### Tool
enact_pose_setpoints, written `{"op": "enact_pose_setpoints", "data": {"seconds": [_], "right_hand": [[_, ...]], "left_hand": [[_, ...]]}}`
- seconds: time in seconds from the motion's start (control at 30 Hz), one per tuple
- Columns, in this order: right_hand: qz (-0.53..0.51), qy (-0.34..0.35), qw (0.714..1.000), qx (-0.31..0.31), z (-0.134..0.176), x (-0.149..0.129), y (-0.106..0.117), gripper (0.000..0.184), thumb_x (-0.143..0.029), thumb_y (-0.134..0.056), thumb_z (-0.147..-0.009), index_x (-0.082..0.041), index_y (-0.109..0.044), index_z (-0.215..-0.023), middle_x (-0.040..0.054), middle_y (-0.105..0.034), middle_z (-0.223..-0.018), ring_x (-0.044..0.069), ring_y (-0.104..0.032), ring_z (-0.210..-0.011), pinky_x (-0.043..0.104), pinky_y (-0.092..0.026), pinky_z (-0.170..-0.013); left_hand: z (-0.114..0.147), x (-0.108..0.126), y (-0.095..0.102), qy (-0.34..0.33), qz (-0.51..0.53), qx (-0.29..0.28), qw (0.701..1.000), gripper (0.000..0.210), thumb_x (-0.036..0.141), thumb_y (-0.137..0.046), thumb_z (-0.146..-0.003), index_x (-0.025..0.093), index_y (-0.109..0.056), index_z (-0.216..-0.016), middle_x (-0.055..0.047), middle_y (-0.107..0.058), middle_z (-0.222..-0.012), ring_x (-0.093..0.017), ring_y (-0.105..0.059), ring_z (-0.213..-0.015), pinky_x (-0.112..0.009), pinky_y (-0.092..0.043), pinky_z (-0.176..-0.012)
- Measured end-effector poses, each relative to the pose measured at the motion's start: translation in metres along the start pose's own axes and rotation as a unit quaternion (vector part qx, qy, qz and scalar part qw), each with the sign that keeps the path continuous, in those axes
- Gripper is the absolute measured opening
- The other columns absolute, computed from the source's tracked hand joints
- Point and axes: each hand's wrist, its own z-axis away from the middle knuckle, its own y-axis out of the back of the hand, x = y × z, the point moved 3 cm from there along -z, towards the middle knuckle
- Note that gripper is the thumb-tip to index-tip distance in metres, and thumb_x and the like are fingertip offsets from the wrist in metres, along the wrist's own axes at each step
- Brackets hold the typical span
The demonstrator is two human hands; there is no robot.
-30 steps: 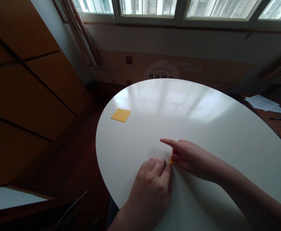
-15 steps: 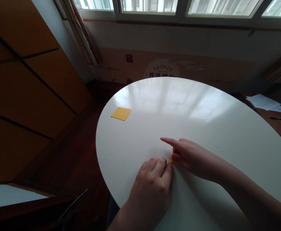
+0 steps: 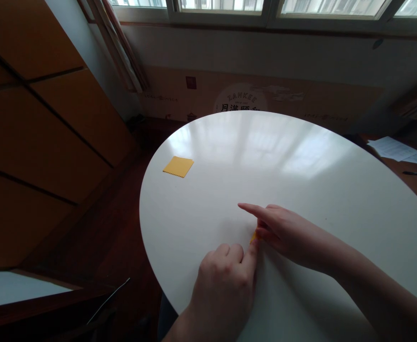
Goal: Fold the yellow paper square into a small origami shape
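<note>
A small piece of yellow paper (image 3: 253, 237) shows between my two hands, low over the white table; most of it is hidden by fingers. My right hand (image 3: 277, 228) is closed on it from the right, while its index finger sticks out to the left above the tabletop. Against the paper's lower tip my left hand (image 3: 227, 278) presses with its index finger; the other fingers are curled and the thumb is out of sight underneath. Farther off, at the table's left side, lies a flat stack of yellow paper squares (image 3: 178, 166).
The white oval table (image 3: 208, 194) reflects light from the window (image 3: 222, 5). White printed sheets (image 3: 395, 148) and a dark pen (image 3: 414, 174) lie on a brown surface at the right. An orange-brown cabinet (image 3: 40, 123) stands at the left.
My left hand's middle fingers have curled back a little from the paper, leaving the index finger on it. The right hand keeps its pose. The camera view has shifted slightly.
</note>
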Motion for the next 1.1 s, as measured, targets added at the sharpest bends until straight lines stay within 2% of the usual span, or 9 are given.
{"op": "enact_pose_setpoints", "data": {"seconds": [0.13, 0.27, 0.6, 1.1], "right_hand": [[0.005, 0.004, 1.0, -0.005, -0.001, -0.001, 0.001, 0.066, -0.008, -0.048, -0.088, -0.026, -0.041, -0.151, 0.0069, -0.067, -0.088, 0.021, -0.06, -0.08, 0.033, -0.049, -0.072], [0.01, 0.012, 1.0, 0.002, 0.0, -0.002, 0.001, 0.067, -0.007, -0.05, -0.086, -0.026, -0.043, -0.15, 0.007, -0.067, -0.087, 0.021, -0.06, -0.08, 0.033, -0.049, -0.071], [0.005, 0.0, 1.0, 0.004, 0.003, 0.001, 0.0, 0.068, -0.008, -0.051, -0.086, -0.032, -0.042, -0.15, 0.0045, -0.065, -0.088, 0.02, -0.059, -0.079, 0.032, -0.049, -0.071], [0.009, 0.008, 1.0, 0.009, 0.003, 0.0, 0.001, 0.067, -0.007, -0.049, -0.087, -0.031, -0.043, -0.149, 0.0051, -0.067, -0.091, 0.02, -0.06, -0.082, 0.033, -0.05, -0.073]], "left_hand": [[0.003, 0.01, -0.004, 0.017, -0.044, -0.015, 0.999, 0.059, 0.002, -0.057, -0.076, 0.012, -0.058, -0.134, 0.0, -0.057, -0.071, -0.019, -0.056, -0.058, -0.031, -0.046, -0.048], [0.007, 0.019, -0.01, 0.034, -0.048, -0.009, 0.998, 0.058, 0.008, -0.056, -0.08, 0.006, -0.053, -0.138, -0.002, -0.057, -0.072, -0.02, -0.057, -0.059, -0.032, -0.045, -0.046], [0.01, 0.018, -0.013, 0.039, -0.025, 0.015, 0.999, 0.055, 0.011, -0.058, -0.082, 0.008, -0.054, -0.137, -0.002, -0.058, -0.072, -0.019, -0.057, -0.059, -0.032, -0.046, -0.046], [0.01, 0.018, -0.012, 0.046, -0.029, 0.018, 0.998, 0.055, 0.011, -0.06, -0.082, 0.01, -0.055, -0.137, -0.002, -0.059, -0.072, -0.018, -0.057, -0.06, -0.03, -0.044, -0.047]]}}
